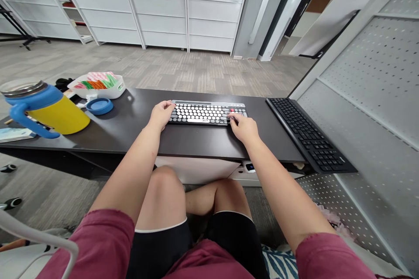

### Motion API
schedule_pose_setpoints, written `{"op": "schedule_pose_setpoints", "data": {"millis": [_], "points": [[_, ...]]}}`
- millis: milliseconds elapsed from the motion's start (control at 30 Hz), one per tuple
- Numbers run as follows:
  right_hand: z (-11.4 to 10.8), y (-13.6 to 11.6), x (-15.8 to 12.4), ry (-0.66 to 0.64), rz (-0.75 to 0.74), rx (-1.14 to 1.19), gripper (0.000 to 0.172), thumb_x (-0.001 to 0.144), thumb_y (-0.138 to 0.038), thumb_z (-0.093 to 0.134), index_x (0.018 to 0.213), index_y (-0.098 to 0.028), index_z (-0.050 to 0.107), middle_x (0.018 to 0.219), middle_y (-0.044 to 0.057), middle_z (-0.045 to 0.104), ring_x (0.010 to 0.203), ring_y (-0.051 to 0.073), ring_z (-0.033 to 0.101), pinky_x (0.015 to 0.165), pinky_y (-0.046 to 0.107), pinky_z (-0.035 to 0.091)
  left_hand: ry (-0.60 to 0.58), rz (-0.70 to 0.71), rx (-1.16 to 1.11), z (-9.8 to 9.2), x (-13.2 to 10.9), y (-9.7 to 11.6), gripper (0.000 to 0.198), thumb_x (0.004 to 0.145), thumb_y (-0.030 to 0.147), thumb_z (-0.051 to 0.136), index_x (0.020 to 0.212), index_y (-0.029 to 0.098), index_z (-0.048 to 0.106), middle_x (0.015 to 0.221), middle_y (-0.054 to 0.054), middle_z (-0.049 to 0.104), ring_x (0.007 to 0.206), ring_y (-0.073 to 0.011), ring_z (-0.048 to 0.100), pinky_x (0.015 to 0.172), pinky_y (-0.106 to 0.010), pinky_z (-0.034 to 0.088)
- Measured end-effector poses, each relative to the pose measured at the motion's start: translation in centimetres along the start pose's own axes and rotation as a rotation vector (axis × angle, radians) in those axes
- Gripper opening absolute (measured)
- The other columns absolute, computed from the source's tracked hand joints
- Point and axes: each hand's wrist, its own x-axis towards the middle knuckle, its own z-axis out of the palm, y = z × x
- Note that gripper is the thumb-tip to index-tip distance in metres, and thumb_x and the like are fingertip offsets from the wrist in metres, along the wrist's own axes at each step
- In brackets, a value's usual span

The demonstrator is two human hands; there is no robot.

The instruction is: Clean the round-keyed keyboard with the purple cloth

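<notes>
A compact keyboard (199,113) with round grey, white and black keys and one red key lies on the dark desk in front of me. My left hand (160,115) holds the keyboard's left end, thumb on top and the other fingers at its side edge. Over the keys at the right end, my right hand (244,127) has its fingers curled in, thumb and index finger close together. Whatever lies between those fingertips is too small to make out.
A long black keyboard (309,135) leans along the desk's right edge by a white pegboard panel (376,61). On the left are a yellow and blue mug (55,109), a blue lid (100,106) and a white basket (119,89) of colourful packets. The dark desk (203,141) ends near my knees.
</notes>
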Motion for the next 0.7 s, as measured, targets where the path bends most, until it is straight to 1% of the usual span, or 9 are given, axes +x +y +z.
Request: {"op": "schedule_pose_setpoints", "data": {"millis": [167, 300, 400, 500, 700], "points": [[0.12, 0.13, 0.10, 0.001, -0.007, -0.006, 0.037, 0.108, -0.033, 0.053, 0.134, -0.035, 0.079, 0.119, 0.003, 0.086, 0.099, 0.028, 0.077, 0.089, 0.037, 0.055, -0.007, -0.002, 0.005, -0.03, 0.02, -0.09, 0.018, 0.082, 0.041, 0.082, 0.085, 0.024, 0.078, 0.149, -0.010, 0.075, 0.135, -0.0313, 0.069, 0.123, -0.045, 0.045], [0.08, 0.11, 0.09, -0.001, 0.000, -0.001, 0.038, 0.107, -0.033, 0.053, 0.134, -0.034, 0.080, 0.113, 0.003, 0.086, 0.096, 0.028, 0.076, 0.086, 0.037, 0.055, 0.005, -0.003, 0.003, 0.04, -0.14, 0.15, 0.018, 0.082, 0.040, 0.083, 0.084, 0.024, 0.077, 0.146, -0.010, 0.076, 0.133, -0.0315, 0.070, 0.123, -0.047, 0.045], [-0.02, 0.02, 0.03, -0.001, 0.006, 0.007, 0.039, 0.107, -0.033, 0.052, 0.134, -0.034, 0.080, 0.108, 0.003, 0.086, 0.093, 0.028, 0.076, 0.085, 0.038, 0.055, 0.002, -0.007, 0.004, 0.07, -0.22, 0.34, 0.018, 0.083, 0.040, 0.084, 0.083, 0.024, 0.076, 0.145, -0.009, 0.076, 0.133, -0.0317, 0.070, 0.123, -0.046, 0.046], [-0.04, 0.01, 0.00, 0.001, 0.001, 0.007, 0.038, 0.107, -0.033, 0.053, 0.133, -0.034, 0.080, 0.111, 0.003, 0.086, 0.094, 0.028, 0.076, 0.086, 0.038, 0.055, 0.004, -0.014, 0.012, 0.06, -0.28, 0.50, 0.017, 0.084, 0.039, 0.083, 0.083, 0.024, 0.076, 0.146, -0.009, 0.076, 0.133, -0.0316, 0.070, 0.123, -0.044, 0.045], [0.12, 0.26, 0.13, 0.007, 0.001, 0.007, 0.038, 0.107, -0.033, 0.054, 0.134, -0.035, 0.080, 0.116, 0.002, 0.086, 0.097, 0.028, 0.077, 0.087, 0.038, 0.055, -0.003, -0.005, 0.028, 0.07, -0.46, 0.78, 0.016, 0.085, 0.038, 0.082, 0.084, 0.023, 0.077, 0.145, -0.010, 0.076, 0.134, -0.0322, 0.069, 0.124, -0.046, 0.044]]}}
